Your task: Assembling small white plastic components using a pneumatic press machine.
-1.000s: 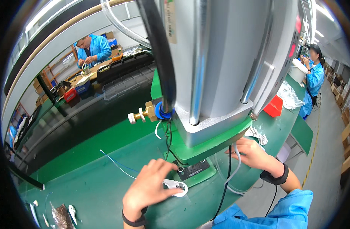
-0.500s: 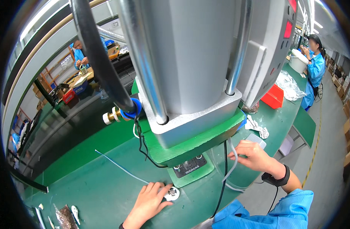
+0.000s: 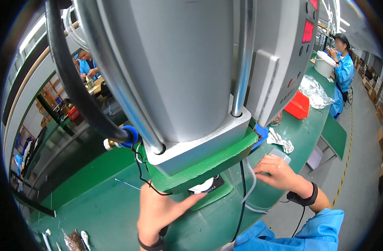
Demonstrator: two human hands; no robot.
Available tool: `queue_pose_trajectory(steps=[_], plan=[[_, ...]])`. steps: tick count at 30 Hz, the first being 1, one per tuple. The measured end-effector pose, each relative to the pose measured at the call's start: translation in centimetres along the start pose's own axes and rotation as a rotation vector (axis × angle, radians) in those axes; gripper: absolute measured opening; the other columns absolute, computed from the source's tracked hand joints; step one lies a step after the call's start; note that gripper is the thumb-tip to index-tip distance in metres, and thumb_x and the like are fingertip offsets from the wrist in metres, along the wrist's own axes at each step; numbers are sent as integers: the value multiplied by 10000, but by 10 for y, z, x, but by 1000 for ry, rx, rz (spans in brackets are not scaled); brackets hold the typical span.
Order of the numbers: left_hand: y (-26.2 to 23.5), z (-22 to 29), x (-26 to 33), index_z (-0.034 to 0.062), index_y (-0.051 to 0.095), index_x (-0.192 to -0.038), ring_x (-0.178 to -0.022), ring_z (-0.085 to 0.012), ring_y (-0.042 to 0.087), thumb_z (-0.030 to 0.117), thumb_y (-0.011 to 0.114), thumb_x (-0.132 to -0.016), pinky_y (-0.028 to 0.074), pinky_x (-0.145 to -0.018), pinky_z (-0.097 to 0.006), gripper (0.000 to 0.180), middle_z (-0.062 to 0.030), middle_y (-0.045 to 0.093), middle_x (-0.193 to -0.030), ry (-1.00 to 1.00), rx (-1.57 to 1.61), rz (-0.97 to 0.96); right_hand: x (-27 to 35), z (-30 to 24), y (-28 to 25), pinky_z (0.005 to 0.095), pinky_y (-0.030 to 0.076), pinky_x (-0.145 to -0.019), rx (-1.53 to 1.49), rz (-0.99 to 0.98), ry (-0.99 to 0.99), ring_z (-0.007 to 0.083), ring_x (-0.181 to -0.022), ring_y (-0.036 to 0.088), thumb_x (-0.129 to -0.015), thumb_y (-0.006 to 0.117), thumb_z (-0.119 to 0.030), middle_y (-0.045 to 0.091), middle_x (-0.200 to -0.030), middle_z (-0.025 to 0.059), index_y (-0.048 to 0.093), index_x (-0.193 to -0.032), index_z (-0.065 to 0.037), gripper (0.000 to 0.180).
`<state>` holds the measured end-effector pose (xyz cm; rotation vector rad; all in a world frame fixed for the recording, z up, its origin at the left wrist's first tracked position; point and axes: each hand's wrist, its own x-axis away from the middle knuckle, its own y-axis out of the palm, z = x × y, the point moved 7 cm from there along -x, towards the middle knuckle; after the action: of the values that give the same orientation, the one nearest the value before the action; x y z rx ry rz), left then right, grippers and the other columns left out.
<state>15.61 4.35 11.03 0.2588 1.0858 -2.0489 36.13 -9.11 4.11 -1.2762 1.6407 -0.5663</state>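
Note:
A white round disc (image 3: 203,186) rests over the black plate (image 3: 215,184) under the bench press. My left hand (image 3: 160,209) reaches in from the front, its thumb at the disc's near edge. The fingertips go out of sight behind the press's green block (image 3: 200,167). A thin pale wire (image 3: 127,183) runs from beside this hand to the left across the bench. My right hand (image 3: 277,171) is curled to the right of the press, fingertips pressed together beside a grey tube (image 3: 252,184); what they pinch, if anything, is hidden.
The press's grey cylinder (image 3: 170,75) towers over the bench. A black cable (image 3: 241,209) hangs near my right hand. On the right lie a crumpled white cloth (image 3: 280,140), a red bin (image 3: 298,104) and clear plastic (image 3: 315,92). A co-worker (image 3: 344,71) stands farther back.
My left hand has moved the white disc from the bench up and right, under the press onto the black plate. The wire was drawn along. My right hand has hardly moved; the view has shifted.

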Motion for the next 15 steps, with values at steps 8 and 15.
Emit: queue_pose_trajectory(steps=[8,15], plan=[[32,-28,5,22,619,-969,-799,-191,628,191,798,-605,500,-699,-299,439,-77,650,-896,-150,92,-89,7,9,-8,322,414,-633,59,31,67,204,-702,539,-710,678,-80,581,-729,27,637,-828,-82,125],[36,-48,8,49,634,-956,-781,-232,641,297,773,-640,497,-693,-314,425,-81,662,-875,-282,122,-211,-41,-14,-2,306,457,-617,-329,7,37,202,-692,585,-736,686,-110,623,-750,61,645,-824,-39,120]])
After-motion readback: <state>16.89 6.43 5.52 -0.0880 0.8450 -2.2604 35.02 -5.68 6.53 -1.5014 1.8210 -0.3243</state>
